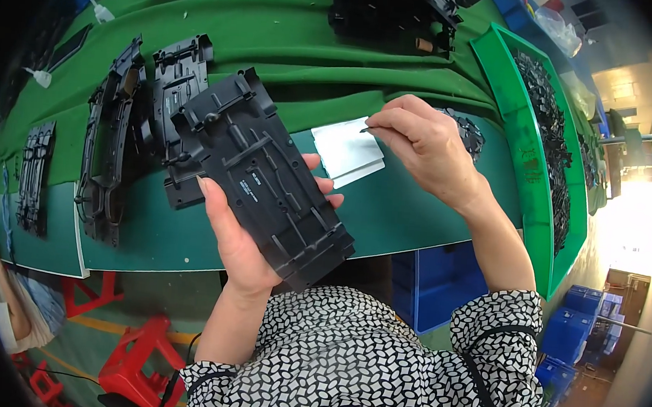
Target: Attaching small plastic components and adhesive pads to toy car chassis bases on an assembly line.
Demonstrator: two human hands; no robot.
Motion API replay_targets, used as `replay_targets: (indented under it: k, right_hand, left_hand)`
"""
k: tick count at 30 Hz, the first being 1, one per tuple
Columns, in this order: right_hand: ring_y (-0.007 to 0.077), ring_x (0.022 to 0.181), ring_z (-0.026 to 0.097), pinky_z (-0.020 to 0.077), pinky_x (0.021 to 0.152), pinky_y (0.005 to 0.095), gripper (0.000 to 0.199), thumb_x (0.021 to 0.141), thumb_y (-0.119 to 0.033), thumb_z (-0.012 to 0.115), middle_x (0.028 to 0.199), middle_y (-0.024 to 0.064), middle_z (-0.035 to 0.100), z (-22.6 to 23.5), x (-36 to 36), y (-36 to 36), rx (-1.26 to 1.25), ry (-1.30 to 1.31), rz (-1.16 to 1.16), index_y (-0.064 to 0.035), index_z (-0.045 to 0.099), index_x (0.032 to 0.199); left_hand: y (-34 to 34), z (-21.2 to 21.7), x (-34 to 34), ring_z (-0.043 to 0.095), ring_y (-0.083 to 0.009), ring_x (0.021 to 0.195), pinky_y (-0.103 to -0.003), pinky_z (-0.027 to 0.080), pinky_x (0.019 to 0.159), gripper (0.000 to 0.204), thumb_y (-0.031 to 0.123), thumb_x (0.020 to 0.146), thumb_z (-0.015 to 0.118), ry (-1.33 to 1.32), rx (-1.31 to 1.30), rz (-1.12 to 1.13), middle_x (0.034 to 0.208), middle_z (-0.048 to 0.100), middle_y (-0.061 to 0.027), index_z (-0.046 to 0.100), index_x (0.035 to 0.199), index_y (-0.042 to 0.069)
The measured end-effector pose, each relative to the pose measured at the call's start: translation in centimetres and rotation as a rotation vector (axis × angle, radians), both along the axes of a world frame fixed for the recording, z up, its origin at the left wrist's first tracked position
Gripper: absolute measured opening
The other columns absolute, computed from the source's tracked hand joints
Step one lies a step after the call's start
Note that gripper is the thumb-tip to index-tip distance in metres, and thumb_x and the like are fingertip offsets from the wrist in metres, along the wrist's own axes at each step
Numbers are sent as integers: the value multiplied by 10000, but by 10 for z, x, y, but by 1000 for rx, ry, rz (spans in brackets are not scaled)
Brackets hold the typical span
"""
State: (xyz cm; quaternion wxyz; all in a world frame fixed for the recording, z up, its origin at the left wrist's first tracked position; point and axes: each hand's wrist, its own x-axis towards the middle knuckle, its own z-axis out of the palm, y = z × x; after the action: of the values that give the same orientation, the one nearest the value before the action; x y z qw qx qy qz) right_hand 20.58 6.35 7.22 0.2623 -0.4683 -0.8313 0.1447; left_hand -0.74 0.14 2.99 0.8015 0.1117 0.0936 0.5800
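My left hand (236, 246) is wrapped round a long black molded plastic part (267, 177) with ribs and clips, tilted up toward me above the table. Its thumb lies on the near side and its fingertips show past the far edge. To the right, my right hand (428, 143) is raised with thumb and forefinger pinched on a small dark piece (366, 130), too small to name. Below that pinch, a stack of white sheets (348, 152) lies on the green table (416, 217). A pile of small black pieces (463, 134) sits behind my right hand, partly hidden by it.
A green bin (529, 168) of small black clips stands at the right. More black molded parts (107, 150) lie at the left and far side, on a rumpled green cloth (277, 41). Blue crates (441, 287) and a red stool (144, 365) are below. Another person's arm (9, 295) shows far left.
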Motion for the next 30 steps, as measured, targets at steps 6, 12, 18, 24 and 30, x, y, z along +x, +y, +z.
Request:
replay_targets:
  k: [6, 12, 18, 24, 30]
  right_hand:
    - [253, 735, 603, 492, 623, 325, 67, 799, -7, 611, 853, 96, 579, -4, -8, 7, -36, -58, 22, -8, 618, 866]
    - [277, 727, 590, 495, 625, 347, 108, 774, 7, 620, 863, 100, 558, -6, -11, 10, 14, -149, 103, -7, 602, 880]
    - [281, 746, 582, 497, 635, 355, 135, 753, 18, 619, 864, 102, 553, -7, -13, 12, 43, -221, 144, -5, 594, 883]
    - [301, 774, 547, 481, 654, 383, 34, 728, 21, 553, 807, 131, 516, -6, -17, 11, 69, -251, 178, 26, 538, 757]
    - [294, 773, 558, 488, 656, 368, 76, 740, 18, 579, 833, 117, 531, -6, -16, 12, 62, -277, 176, 13, 560, 813]
  left_hand:
    - [0, -1, 1, 603, -296, 955, -518, 517, 821, 799, 678, 881, 201, -6, -27, 6, 1207, 508, -194, 375, 1309, 26]
    - [0, -2, 1, 602, -303, 967, -515, 518, 825, 818, 684, 877, 192, -18, -36, 10, 1220, 501, -196, 372, 1307, 12]
    - [2, -2, 2, 601, -308, 974, -520, 513, 833, 823, 687, 876, 184, -34, -59, 9, 1234, 492, -204, 363, 1318, 16]
    - [1, -3, 1, 601, -310, 979, -520, 513, 834, 825, 686, 876, 185, -68, -34, -3, 1237, 490, -207, 362, 1317, 12]
    - [2, -5, 1, 601, -310, 981, -520, 510, 841, 824, 685, 877, 193, -57, -34, -5, 1239, 489, -211, 365, 1318, 10]
